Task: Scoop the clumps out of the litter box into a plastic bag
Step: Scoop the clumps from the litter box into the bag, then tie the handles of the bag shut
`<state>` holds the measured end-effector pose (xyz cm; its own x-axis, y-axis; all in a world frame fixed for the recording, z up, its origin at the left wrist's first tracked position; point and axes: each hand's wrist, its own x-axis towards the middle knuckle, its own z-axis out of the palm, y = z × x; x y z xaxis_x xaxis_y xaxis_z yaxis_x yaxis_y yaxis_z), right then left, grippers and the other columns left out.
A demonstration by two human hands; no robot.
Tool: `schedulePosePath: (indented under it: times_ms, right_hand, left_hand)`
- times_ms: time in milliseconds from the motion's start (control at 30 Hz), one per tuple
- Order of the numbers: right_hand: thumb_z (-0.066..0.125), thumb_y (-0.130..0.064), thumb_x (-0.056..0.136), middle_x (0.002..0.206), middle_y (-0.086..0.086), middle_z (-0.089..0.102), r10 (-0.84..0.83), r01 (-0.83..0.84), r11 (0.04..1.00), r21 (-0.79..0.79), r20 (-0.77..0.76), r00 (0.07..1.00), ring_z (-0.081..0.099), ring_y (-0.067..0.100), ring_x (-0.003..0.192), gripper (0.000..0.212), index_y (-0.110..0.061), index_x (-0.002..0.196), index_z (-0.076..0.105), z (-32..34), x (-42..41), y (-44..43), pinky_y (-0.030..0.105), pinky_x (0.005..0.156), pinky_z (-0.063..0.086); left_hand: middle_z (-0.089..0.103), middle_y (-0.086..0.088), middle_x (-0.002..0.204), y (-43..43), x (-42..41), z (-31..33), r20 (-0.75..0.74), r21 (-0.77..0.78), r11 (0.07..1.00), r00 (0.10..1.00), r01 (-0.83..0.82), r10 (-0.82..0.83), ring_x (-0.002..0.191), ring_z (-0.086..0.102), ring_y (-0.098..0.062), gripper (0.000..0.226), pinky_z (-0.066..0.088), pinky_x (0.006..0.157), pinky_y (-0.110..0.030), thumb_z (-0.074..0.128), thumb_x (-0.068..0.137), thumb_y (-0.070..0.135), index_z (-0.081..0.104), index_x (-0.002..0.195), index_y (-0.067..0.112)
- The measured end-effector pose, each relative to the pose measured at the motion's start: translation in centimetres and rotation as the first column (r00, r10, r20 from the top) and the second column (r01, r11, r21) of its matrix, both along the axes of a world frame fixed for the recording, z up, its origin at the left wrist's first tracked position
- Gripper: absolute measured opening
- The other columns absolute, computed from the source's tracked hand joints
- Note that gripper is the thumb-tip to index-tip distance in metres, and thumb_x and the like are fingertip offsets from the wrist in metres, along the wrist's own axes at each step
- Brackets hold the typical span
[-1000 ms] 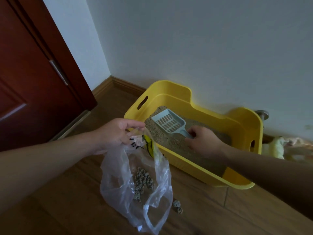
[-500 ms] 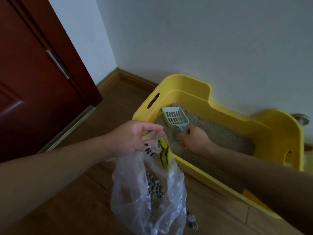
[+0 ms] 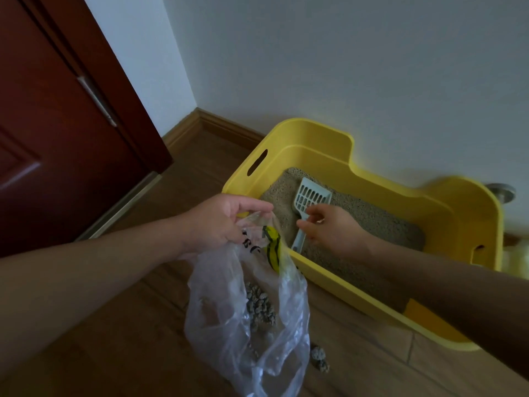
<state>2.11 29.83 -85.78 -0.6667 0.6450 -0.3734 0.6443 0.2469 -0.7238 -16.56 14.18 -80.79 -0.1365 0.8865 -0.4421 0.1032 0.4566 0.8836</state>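
Wooden floor [image 3: 171, 353] meets a pale wall, with a dark red door [image 3: 57, 153] at nine o'clock. The yellow litter box [image 3: 315, 133] sits along the wall at two o'clock, its sandy litter [image 3: 372, 222] lying fairly flat. The left hand [image 3: 217, 222] pinches the rim of the plastic bag [image 3: 229, 325], which sags to the floor at six o'clock with grey clumps [image 3: 260, 308] in its belly. Some stray clumps [image 3: 319, 358] lie on the boards just outside it.

The right hand [image 3: 332, 227] is at the neck of the pale slotted scoop [image 3: 310, 194], whose blade rests on the litter. Its fingers look loosely spread, and I cannot tell whether they clamp the handle.

The scoop looks light and stiff, and is best gripped mid-handle. The bag seems thin, limp and slippery, so its mouth needs holding open at the rim. The clumps probably crumble if tipped roughly.
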Motion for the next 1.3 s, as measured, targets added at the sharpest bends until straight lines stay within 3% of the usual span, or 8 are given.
schedulePosePath:
  times_ms: [233, 367, 533, 700, 867, 933, 1033, 1300]
  right_hand:
    - [0.063, -0.041, 0.093, 0.100, -0.008, 0.064, 0.077, -0.071, 0.993, 0.096, -0.058, 0.995, 0.068, 0.020, 0.085, 0.051, -0.015, 0.136, 0.052, 4.8, 2.5, -2.2, 0.045, 0.081, 0.058]
    - [0.068, -0.040, 0.090, 0.096, -0.012, 0.067, 0.164, -0.144, 0.976, 0.161, -0.114, 0.980, 0.065, 0.008, 0.083, 0.047, -0.018, 0.131, 0.057, 7.4, 4.0, -4.7, 0.030, 0.077, 0.055]
    - [0.069, -0.039, 0.088, 0.098, -0.012, 0.065, 0.367, -0.344, 0.916, 0.204, -0.087, 0.926, 0.062, 0.002, 0.084, 0.042, -0.021, 0.126, 0.061, 8.7, 5.8, -8.9, 0.023, 0.077, 0.053]
    - [0.070, -0.033, 0.089, 0.115, -0.016, 0.060, 0.563, -0.555, 0.815, 0.168, -0.002, 0.826, 0.062, -0.001, 0.084, 0.044, -0.026, 0.131, 0.057, 8.0, 6.8, -11.7, 0.021, 0.077, 0.051]
    - [0.069, -0.024, 0.091, 0.134, -0.020, 0.049, 0.697, -0.706, 0.689, 0.162, 0.119, 0.707, 0.035, -0.039, 0.075, 0.052, -0.031, 0.139, 0.050, 6.7, 6.3, -13.1, -0.009, 0.067, 0.030]
    - [0.068, -0.024, 0.092, 0.148, -0.014, 0.045, 0.718, -0.735, 0.655, 0.174, 0.162, 0.677, 0.039, -0.034, 0.095, 0.055, -0.031, 0.142, 0.047, 6.1, 5.9, -13.5, -0.008, 0.080, 0.025]
    - [0.067, -0.024, 0.092, 0.148, -0.007, 0.047, 0.722, -0.758, 0.625, 0.187, 0.231, 0.652, 0.043, 0.005, 0.134, 0.055, -0.027, 0.143, 0.048, 4.9, 5.3, -14.0, 0.016, 0.104, 0.031]
    - [0.066, -0.016, 0.090, 0.125, -0.008, 0.065, 0.713, -0.776, 0.603, 0.188, 0.309, 0.629, 0.060, 0.006, 0.112, 0.034, -0.029, 0.121, 0.067, 3.0, 4.6, -14.6, 0.020, 0.091, 0.049]
  left_hand:
    - [0.052, 0.002, 0.142, -1.1, 1.1, 1.5, -0.136, -0.004, 0.999, 0.990, 0.044, -0.044, 0.132, 0.049, -0.014, 0.078, 0.050, 0.101, -0.047, 0.059, 0.078, -0.024, 0.052, 0.129, 0.034]
    - [0.047, 0.001, 0.146, -2.1, 2.0, 2.2, -0.223, -0.034, 0.998, 0.973, 0.062, -0.068, 0.138, 0.042, -0.015, 0.084, 0.055, 0.085, -0.026, 0.063, 0.079, -0.019, 0.040, 0.147, 0.024]
    - [0.030, -0.006, 0.159, -3.5, 3.0, 2.9, -0.291, -0.055, 0.996, 0.953, 0.068, -0.081, 0.147, 0.027, -0.020, 0.094, 0.052, 0.098, -0.045, 0.072, 0.079, -0.012, 0.028, 0.152, 0.026]
    - [0.023, -0.006, 0.161, -4.3, 3.1, 2.9, -0.401, -0.067, 0.997, 0.914, 0.040, -0.063, 0.147, 0.026, -0.024, 0.110, 0.051, 0.080, -0.023, 0.082, 0.073, 0.001, 0.014, 0.156, 0.027]
    - [0.025, -0.002, 0.159, -6.7, 2.9, 3.5, -0.544, -0.082, 0.997, 0.839, -0.016, -0.031, 0.141, 0.033, -0.022, 0.130, 0.044, 0.104, -0.040, 0.089, 0.051, 0.046, 0.011, 0.155, 0.033]
    - [0.022, 0.000, 0.159, -8.1, 2.8, 3.4, -0.596, -0.106, 0.994, 0.802, -0.036, -0.035, 0.141, 0.032, -0.022, 0.123, 0.044, 0.105, -0.043, 0.091, 0.062, 0.038, 0.010, 0.154, 0.037]
    - [0.014, 0.000, 0.161, -9.9, 2.9, 2.9, -0.642, -0.218, 0.975, 0.759, -0.044, -0.109, 0.144, 0.026, -0.027, 0.127, 0.036, 0.111, -0.050, 0.091, 0.061, 0.041, 0.004, 0.154, 0.038]
    - [0.033, -0.007, 0.153, -14.4, 3.3, 1.4, -0.657, -0.374, 0.878, 0.754, -0.298, -0.024, 0.134, 0.043, -0.031, 0.130, 0.046, 0.103, -0.046, 0.093, 0.060, 0.029, 0.003, 0.154, 0.028]
